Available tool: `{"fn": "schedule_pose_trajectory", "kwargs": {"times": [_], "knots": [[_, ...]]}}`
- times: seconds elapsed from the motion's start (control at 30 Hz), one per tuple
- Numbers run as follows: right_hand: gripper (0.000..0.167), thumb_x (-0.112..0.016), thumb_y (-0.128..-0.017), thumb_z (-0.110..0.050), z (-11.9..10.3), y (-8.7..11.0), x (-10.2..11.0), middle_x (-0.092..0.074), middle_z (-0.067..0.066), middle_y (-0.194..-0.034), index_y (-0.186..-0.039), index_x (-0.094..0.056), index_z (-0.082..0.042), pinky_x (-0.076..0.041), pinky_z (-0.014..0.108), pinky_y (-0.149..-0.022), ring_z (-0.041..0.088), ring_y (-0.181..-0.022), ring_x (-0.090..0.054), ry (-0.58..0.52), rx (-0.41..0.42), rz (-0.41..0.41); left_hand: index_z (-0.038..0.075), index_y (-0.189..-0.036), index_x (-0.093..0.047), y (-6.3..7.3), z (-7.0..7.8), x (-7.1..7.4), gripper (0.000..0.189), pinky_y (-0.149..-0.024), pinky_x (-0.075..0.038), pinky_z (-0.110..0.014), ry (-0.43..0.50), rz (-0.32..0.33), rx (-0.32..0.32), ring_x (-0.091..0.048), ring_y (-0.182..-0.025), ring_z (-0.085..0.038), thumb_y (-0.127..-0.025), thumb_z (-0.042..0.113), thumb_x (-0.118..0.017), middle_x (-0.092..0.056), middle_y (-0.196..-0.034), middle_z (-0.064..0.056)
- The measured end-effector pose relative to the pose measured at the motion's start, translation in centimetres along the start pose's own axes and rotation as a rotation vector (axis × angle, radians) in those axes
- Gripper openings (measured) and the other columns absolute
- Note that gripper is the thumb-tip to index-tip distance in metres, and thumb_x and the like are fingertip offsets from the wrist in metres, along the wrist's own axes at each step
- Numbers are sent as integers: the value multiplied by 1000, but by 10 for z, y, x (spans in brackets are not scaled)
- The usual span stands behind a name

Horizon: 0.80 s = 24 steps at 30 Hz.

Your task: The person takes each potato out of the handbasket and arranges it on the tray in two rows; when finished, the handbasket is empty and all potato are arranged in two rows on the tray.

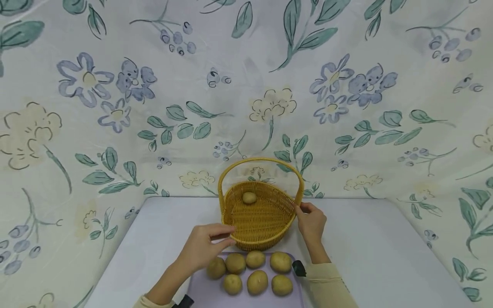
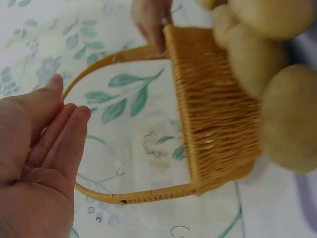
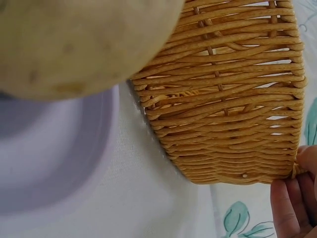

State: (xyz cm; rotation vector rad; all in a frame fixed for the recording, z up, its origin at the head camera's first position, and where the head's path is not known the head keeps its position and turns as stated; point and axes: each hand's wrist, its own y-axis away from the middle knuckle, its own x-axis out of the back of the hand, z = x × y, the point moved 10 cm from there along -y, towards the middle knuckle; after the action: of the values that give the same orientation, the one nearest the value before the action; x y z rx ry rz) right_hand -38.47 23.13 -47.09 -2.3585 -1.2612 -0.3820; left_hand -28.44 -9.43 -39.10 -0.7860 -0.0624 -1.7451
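A yellow-brown wicker basket (image 1: 259,220) with a tall arched handle stands at the back of the table, its open top toward me. Inside it, near the back, lies one potato (image 1: 249,197). My right hand (image 1: 311,223) pinches the basket's right rim beside the foot of the handle, as the right wrist view also shows. At the front left rim is my left hand (image 1: 204,247), thumb and fingers apart with nothing between them. In the left wrist view its fingers (image 2: 62,134) look nearly straight.
Just in front of the basket, a light purple tray (image 1: 198,293) carries several potatoes (image 1: 257,282) in two rows. White table surface (image 1: 385,252) extends on both sides. A flower-patterned cloth (image 1: 246,141) hangs behind the table's far edge.
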Motion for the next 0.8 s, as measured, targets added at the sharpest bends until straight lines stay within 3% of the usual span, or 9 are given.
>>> {"fn": "schedule_pose_trajectory", "kwargs": {"times": [0.17, 0.37, 0.53, 0.8], "knots": [[20, -79, -89, -23, 0, 0, 0, -79, 16, -95, -97, -80, -4, -52, 31, -71, 31, -90, -74, -10, 0, -5, 11, -115, -79, -38, 4, 9, 32, -85, -61, -22, 76, 67, -13, -76, -102, -23, -84, 16, -84, -77, -116, -7], [19, -80, -88, -22, 1, 0, 1, -79, 15, -94, -96, -80, -5, -54, 34, -73, 31, -89, -74, -24, -5, -1, 18, -116, -79, -82, -10, -4, 36, -86, -62, -24, 152, 48, 85, -75, -106, -18, -82, 25, -87, -76, -119, -2], [20, -80, -89, -24, 4, 0, 0, -79, 15, -94, -97, -80, -5, -58, 39, -76, 30, -89, -74, -23, -13, -19, 21, -119, -78, -109, -26, -17, 39, -90, -61, -27, 215, 19, 172, -73, -111, -19, -81, 26, -87, -75, -123, 0], [20, -80, -89, -24, 5, -3, 0, -79, 14, -94, -97, -81, -6, -58, 41, -78, 30, -89, -74, -27, -15, -7, 21, -122, -77, -144, -30, -29, 42, -94, -61, -34, 219, 38, 181, -73, -110, -20, -82, 28, -87, -76, -122, 0]]}}
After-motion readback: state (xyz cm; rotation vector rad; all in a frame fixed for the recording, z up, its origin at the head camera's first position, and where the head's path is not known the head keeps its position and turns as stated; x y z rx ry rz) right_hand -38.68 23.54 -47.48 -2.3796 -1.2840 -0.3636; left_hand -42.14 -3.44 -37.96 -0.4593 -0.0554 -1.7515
